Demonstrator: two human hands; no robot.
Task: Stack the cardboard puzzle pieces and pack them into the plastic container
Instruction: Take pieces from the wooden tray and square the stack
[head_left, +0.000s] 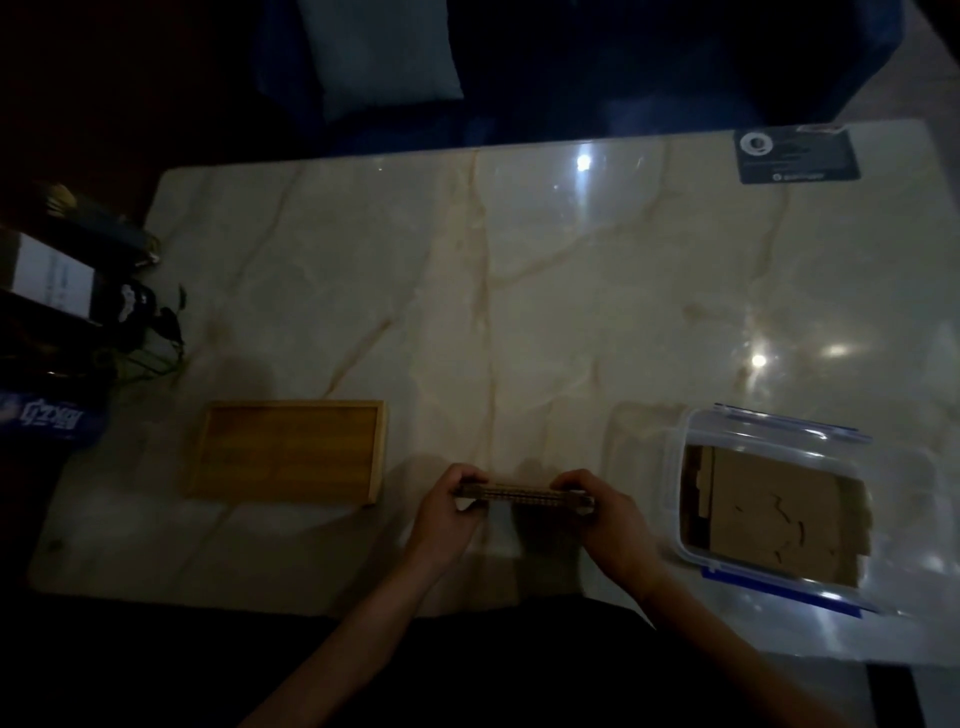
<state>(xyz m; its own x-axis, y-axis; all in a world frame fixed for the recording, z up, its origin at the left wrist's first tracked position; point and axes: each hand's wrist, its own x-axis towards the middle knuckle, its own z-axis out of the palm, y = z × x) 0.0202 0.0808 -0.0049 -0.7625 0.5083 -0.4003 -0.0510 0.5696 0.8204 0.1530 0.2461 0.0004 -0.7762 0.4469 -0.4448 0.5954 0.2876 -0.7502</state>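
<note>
Both hands grasp 1 stack of cardboard puzzle pieces (524, 498) near the front edge of the marbled worktop (519, 291). The left hand (447, 514) curls its fingers over the stack's left end, and the right hand (602, 519) curls over its right end, so the stack shows edge-on between them. To the right stands the plastic container (769, 512), clear with blue clips, its lid off; more flat cardboard pieces (769, 514) lie inside it. To the left of the hands sits a shallow wooden tray (288, 451). A dark card (797, 155) with a white ring logo lies at the far right corner; its small print is too blurred to read. A blue package (49, 423) off the left edge bears white characters that cannot be read.
</note>
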